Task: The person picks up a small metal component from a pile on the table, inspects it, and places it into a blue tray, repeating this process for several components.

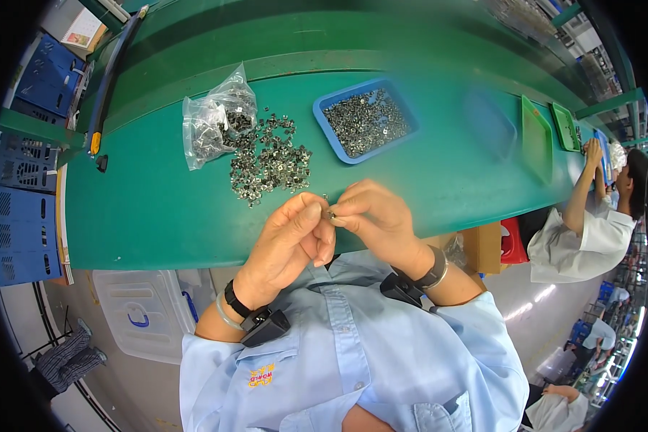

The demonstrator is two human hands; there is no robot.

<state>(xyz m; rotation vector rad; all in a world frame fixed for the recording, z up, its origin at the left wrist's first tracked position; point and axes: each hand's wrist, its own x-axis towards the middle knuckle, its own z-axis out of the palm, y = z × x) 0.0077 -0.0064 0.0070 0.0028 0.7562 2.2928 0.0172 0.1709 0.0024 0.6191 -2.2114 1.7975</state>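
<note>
My left hand and my right hand meet over the front edge of the green table. Between the fingertips of both hands is a small metal part, dark and shiny; its exact kind is too small to make out. Just beyond my left hand lies a loose pile of small metal parts. A clear plastic bag with more of them rests against the pile. To the right of the bag, a blue tray holds many similar small parts.
Green trays stand at the table's right end, near a co-worker in a white top. Blue crates are stacked at the left. Below the table are a lidded clear box and a cardboard box.
</note>
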